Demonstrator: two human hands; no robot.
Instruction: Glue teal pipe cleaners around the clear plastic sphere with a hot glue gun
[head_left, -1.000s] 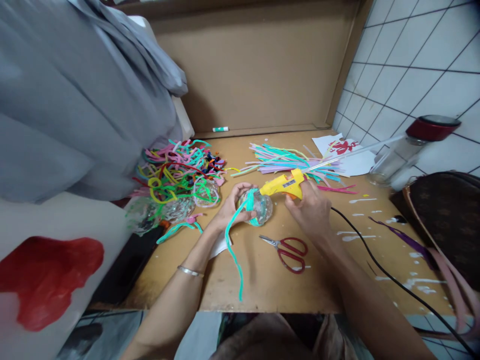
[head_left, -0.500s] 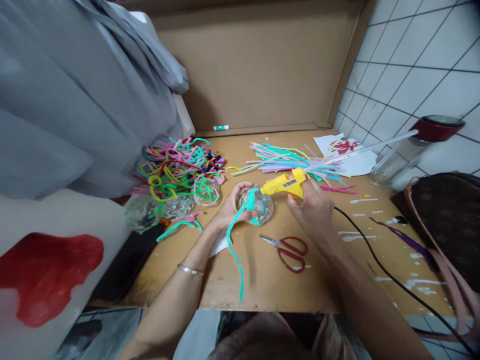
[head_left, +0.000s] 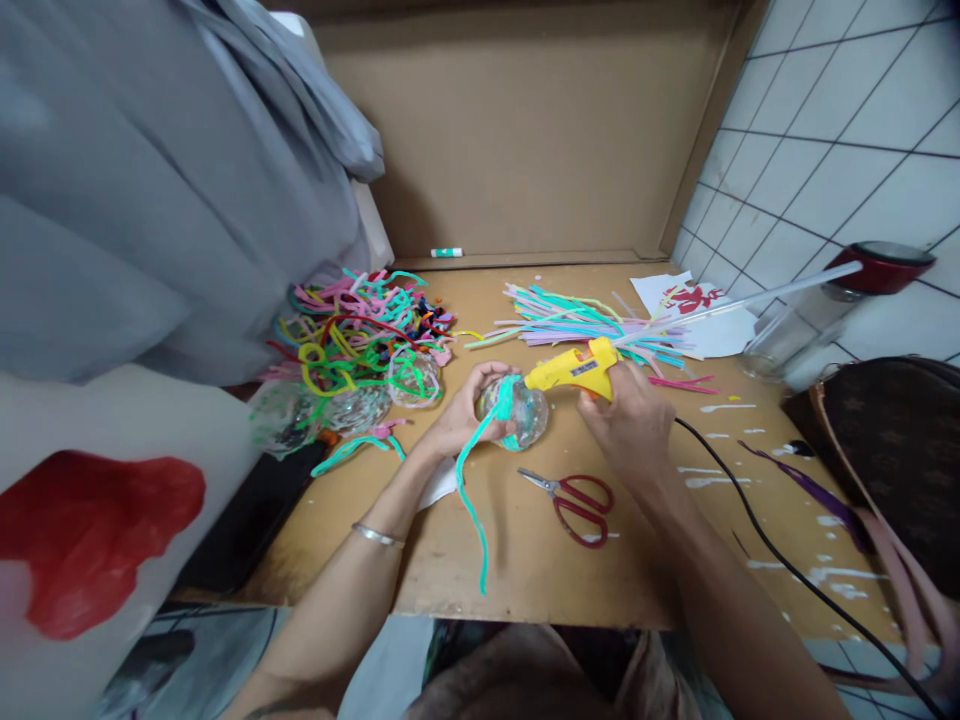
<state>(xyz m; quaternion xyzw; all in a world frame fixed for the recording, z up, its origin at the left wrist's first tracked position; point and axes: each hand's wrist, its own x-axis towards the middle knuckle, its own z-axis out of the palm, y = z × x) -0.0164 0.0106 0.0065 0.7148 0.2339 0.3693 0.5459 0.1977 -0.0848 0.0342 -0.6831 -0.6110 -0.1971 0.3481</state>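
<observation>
My left hand is wrapped round the left side of a clear, round plastic ball. A turquoise pipe cleaner is wound around the ball, and its loose end hangs down toward the table's front. My right hand grips a yellow hot glue gun by its handle. The gun's nozzle points left, at or just beside the wrapped top of the ball; whether it touches, I cannot tell. Red-handled scissors lie on the table below the ball, blades pointing left.
Coloured pipe cleaner pieces are heaped at the left beside clear balls. Straight pipe cleaners lie at the back. The glue gun's black cord runs right, near a brown bag. A lidded bottle stands by the tiled wall.
The view has shifted slightly. My right hand and the glue gun sit a touch further right; my left hand keeps its hold on the ball.
</observation>
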